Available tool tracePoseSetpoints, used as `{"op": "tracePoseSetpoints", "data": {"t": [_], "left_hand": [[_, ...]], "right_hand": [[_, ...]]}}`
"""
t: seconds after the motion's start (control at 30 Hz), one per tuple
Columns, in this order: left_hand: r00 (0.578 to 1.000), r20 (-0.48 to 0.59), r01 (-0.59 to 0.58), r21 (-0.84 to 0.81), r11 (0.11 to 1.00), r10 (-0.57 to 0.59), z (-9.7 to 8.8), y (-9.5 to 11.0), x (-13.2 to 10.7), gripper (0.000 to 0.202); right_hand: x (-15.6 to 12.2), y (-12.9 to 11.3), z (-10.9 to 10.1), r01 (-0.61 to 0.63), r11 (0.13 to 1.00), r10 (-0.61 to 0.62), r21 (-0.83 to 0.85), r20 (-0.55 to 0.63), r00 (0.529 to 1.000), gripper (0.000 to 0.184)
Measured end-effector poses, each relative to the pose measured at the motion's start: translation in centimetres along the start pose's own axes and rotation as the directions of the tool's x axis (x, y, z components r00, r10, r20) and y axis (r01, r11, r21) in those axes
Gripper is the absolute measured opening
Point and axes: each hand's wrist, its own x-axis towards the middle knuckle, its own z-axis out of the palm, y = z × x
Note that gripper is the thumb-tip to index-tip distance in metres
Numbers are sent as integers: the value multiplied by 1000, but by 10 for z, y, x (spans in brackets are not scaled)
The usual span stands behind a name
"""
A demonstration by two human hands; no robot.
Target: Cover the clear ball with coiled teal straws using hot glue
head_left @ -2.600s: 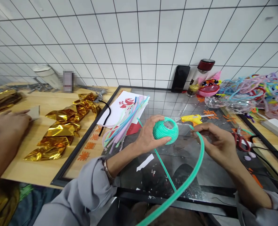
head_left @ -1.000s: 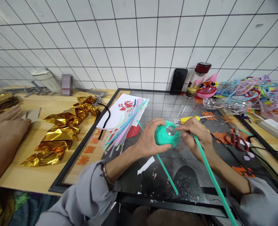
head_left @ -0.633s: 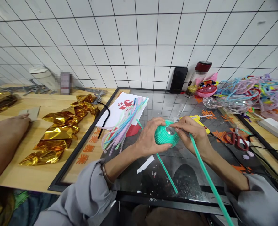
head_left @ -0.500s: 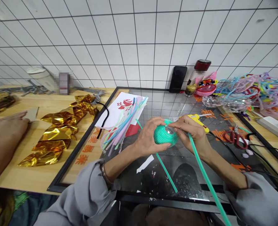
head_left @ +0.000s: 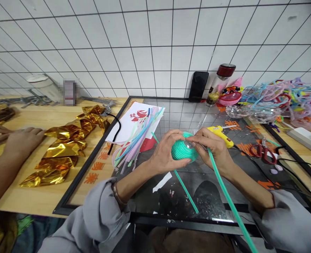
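My left hand is wrapped round a ball covered in coils of green pipe cleaner, with a clear patch showing near its top right. At that patch the fingertips of my right hand pinch a green pipe cleaner, whose long loose end runs down past my right wrist. The exact pinch point is partly hidden by my fingers. Another green pipe cleaner lies on the dark glass beneath the ball. Just behind my right hand rests a yellow glue gun.
Pastel pipe cleaners lie on white paper. Red scissors, a phone, a bottle and a tangled pipe cleaner pile are to the right and back. Gold foil and another person's hands are at left.
My hands and the ball stay nearly in place, with the right hand's pipe cleaner shifted slightly left. The other person's hand has moved right, toward the gold foil.
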Motion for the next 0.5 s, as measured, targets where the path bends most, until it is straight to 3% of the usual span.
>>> {"op": "tracePoseSetpoints", "data": {"t": [0.5], "left_hand": [[1000,18,12,39,999,-12,-1,0,-2,59]], "right_hand": [[0,-2,2,-68,997,67,22,35,997,21]]}}
